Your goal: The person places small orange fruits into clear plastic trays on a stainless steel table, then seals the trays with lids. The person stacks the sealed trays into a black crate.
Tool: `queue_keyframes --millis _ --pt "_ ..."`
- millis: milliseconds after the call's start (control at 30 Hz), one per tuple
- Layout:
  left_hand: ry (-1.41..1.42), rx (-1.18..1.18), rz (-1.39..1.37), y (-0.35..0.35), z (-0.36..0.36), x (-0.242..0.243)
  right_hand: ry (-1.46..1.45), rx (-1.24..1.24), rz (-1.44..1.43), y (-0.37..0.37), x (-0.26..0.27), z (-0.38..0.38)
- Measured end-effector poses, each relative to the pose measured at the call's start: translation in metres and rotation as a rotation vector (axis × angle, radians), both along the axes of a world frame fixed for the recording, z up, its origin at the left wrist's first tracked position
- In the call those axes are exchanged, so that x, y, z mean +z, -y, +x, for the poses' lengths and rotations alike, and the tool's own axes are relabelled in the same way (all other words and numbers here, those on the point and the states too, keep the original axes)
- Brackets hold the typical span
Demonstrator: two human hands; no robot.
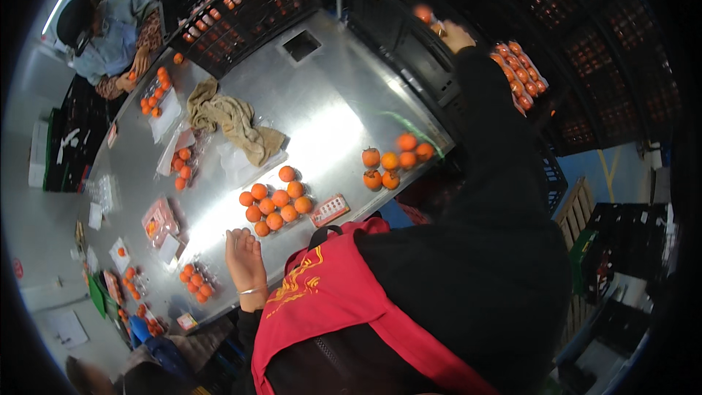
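Observation:
Beside the front edge of the steel table point(334, 79), my left hand point(247, 257) rests palm up, fingers slightly curled, holding nothing. Just beyond its fingertips, several orange persimmons point(280, 198) sit in rows on a clear plastic tray. A red-and-white printed card or box point(330, 210) lies to the right of that tray. My right hand point(458, 37) reaches over a black plastic crate point(400, 38) at the upper right. A blurred orange fruit point(423, 13) is near its fingertips; whether the hand grips it is unclear. Loose persimmons point(390, 161) stand near the table's right corner.
A crumpled tan cloth point(233, 120) lies mid-table. Behind it stands a black crate point(247, 11) of fruit, beside a square table opening point(301, 45). A filled fruit pack point(520, 75) sits at right. Co-workers' hands point(134, 68) and a blue glove point(140, 328) work along the left.

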State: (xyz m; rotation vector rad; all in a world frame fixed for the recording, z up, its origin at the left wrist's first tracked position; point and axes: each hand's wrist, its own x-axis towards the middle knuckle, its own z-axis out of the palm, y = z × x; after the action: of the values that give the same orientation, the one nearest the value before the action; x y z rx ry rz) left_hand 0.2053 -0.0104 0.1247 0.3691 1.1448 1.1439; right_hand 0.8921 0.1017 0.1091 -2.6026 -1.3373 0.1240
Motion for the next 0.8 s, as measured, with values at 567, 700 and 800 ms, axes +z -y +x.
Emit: queue_keyframes --millis 567,700,800 --pt "0.082 0.113 -0.095 0.011 -0.051 -0.063 -0.738 0.049 0.040 0.015 -0.012 0.029" --pt "0.101 0.132 -0.162 0.020 -0.060 -0.081 -0.753 0.230 -0.124 0.017 -0.027 0.060" --pt "0.116 0.119 -0.154 0.026 -0.067 -0.091 -0.776 0.310 -0.017 0.024 -0.031 0.075"
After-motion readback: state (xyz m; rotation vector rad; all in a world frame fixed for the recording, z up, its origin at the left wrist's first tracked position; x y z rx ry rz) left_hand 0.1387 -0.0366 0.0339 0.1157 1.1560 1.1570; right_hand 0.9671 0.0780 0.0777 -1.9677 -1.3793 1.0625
